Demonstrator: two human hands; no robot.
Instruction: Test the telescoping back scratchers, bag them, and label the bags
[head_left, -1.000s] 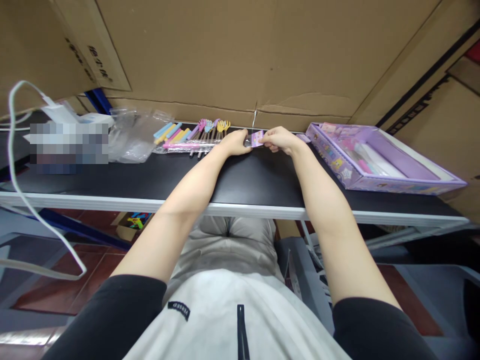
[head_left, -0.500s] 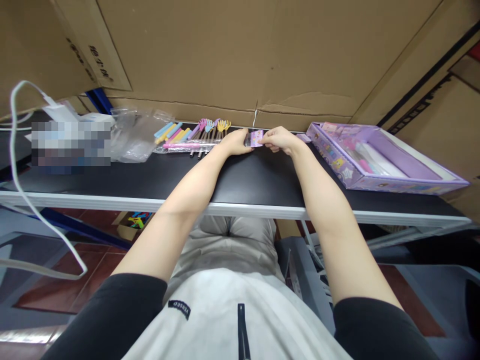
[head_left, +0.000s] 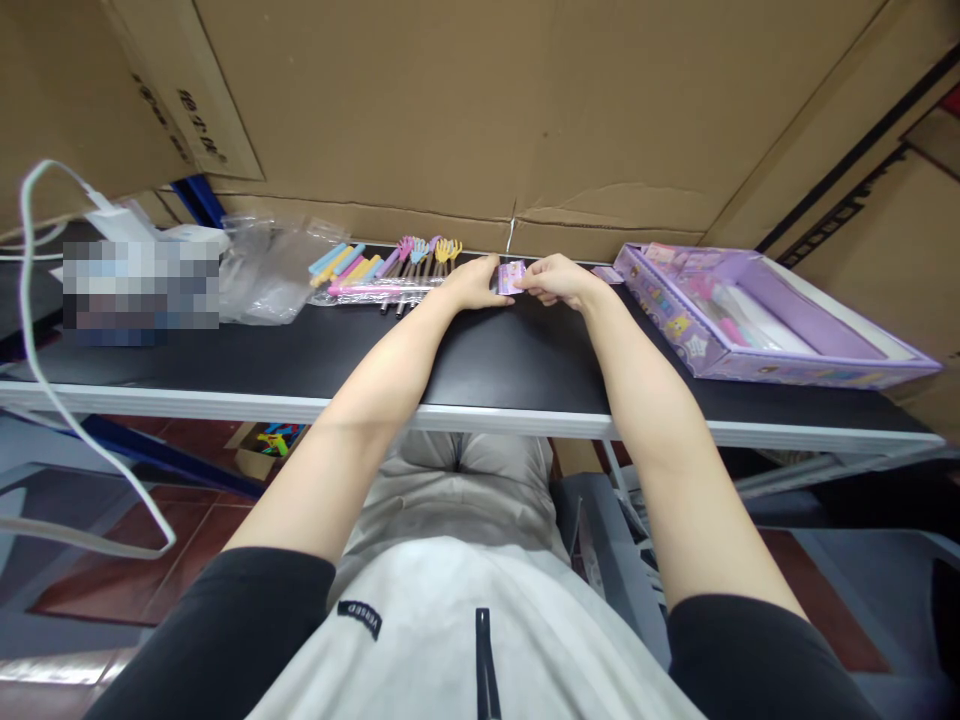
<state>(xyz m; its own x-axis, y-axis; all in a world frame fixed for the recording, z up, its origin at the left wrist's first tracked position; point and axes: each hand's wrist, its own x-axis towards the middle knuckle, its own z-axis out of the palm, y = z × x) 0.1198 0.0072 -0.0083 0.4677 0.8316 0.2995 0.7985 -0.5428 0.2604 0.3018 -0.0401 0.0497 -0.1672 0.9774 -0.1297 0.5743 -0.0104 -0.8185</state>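
A small purple printed card is held just above the black table, between my two hands. My right hand pinches its right edge between thumb and fingers. At its left end, my left hand curves around the card, thumb below and fingers above. The left fingertips are partly hidden, as is whatever lies behind the card. Left of that hand are several hand-shaped sticks in pink, blue, purple and yellow. Beside them lie several coloured tubes and a clear wrapper with a pink stick.
An open purple box holding packaged items stands on the right. Another purple card lies near its left corner. Clear plastic bags and a white cable are at left. Cardboard walls the table's back edge.
The purple card has shifted slightly left, closer into my left hand, and its face is turned a little. My right hand has moved slightly left with it.
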